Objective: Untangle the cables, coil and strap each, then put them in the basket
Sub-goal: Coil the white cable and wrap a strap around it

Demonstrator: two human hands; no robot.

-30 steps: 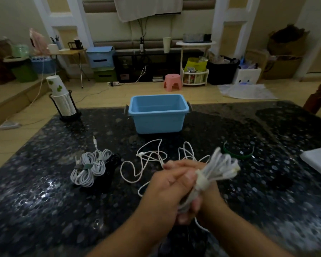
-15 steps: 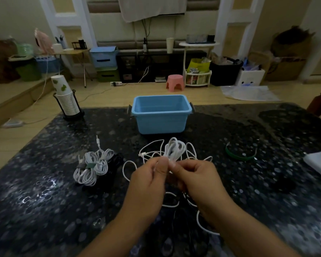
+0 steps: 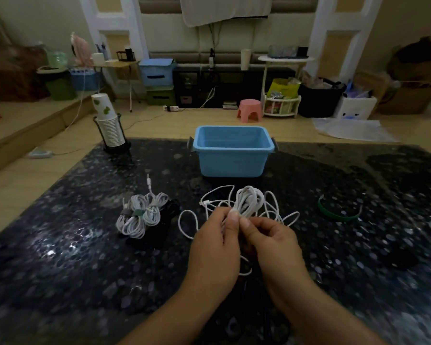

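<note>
Both hands pinch the white coil [image 3: 247, 201] at its lower waist, left hand [image 3: 215, 241] thumb and fingertips closed on it from nine o'clock, right hand [image 3: 271, 241] closed on it from three o'clock, loops standing upright above the knuckles, forearms converging from six o'clock over the dark table [image 3: 60, 257]. Risk, as a judgement: no strap is visible on this coil, so a slackened pinch would let it spring open into the loose white cable [image 3: 192, 220] directly beneath and re-tangle. Strapped bundle [image 3: 141, 215] lies at nine o'clock, empty blue basket [image 3: 232, 158] at twelve o'clock, green strap [image 3: 339, 214] at three o'clock, well apart.
</note>
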